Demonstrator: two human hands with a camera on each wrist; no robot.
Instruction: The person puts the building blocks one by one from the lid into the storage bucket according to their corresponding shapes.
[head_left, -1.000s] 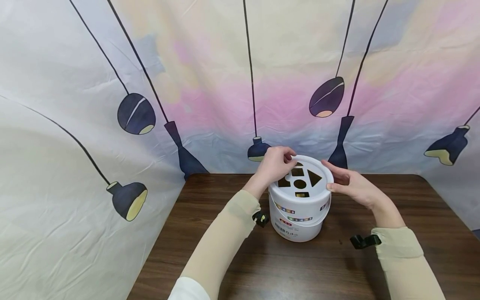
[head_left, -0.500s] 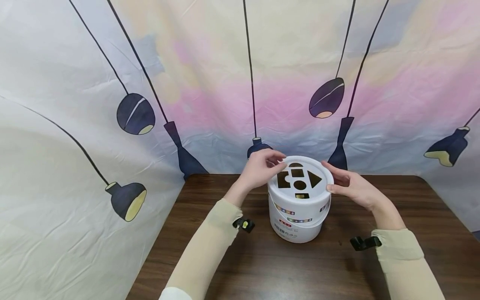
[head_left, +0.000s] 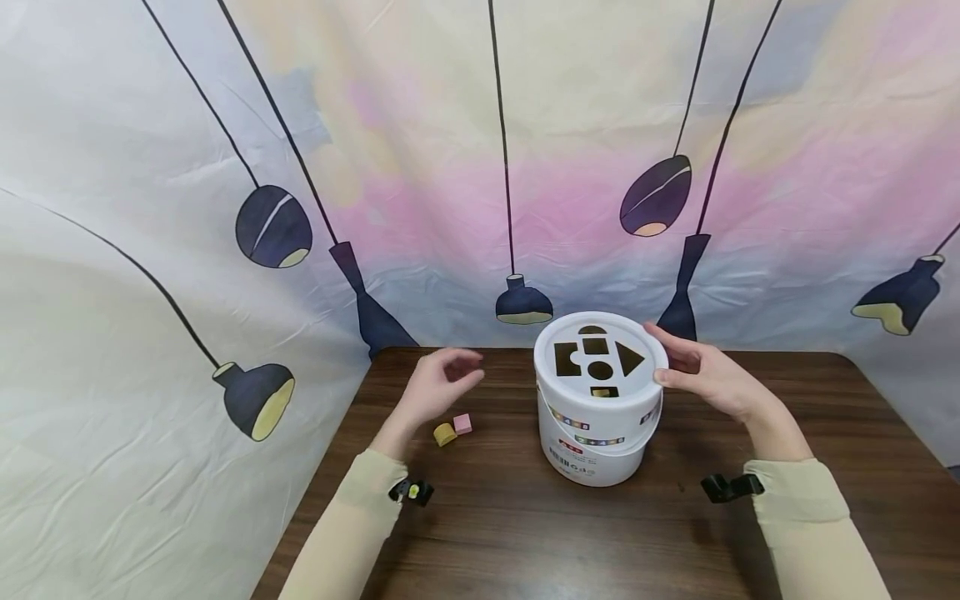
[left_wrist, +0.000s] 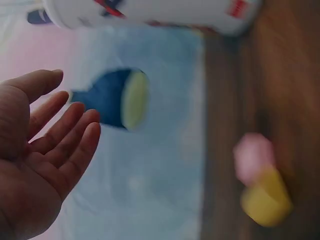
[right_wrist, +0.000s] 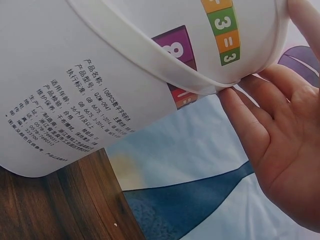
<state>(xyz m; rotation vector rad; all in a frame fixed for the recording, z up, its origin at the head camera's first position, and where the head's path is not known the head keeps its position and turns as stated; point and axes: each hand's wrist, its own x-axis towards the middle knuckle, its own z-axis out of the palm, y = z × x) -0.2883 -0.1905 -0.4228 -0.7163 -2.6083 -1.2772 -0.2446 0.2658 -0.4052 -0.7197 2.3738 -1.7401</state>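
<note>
The left hand is held above the table with its fingers loosely spread and nothing in it, as the left wrist view confirms; it hovers just over two small blocks, a yellow block and a pink block, which lie touching or nearly touching each other on the wooden table, well left of the bucket. The right hand is laid against the right side of the white shape-sorter bucket, its fingers curved round the edge of the lid, so that the bucket is steadied. The bucket stands upright near the far middle of the table, with its lid seated and the shaped openings (square, circle, triangle and others) facing up. Something yellowish is glimpsed through one near opening, though what it is cannot be told. As far as can be judged, the sorting is partly done: the two blocks are still outside the bucket and neither is yet picked up. A cloth backdrop printed with hanging lamps is hung behind and to the left.
</note>
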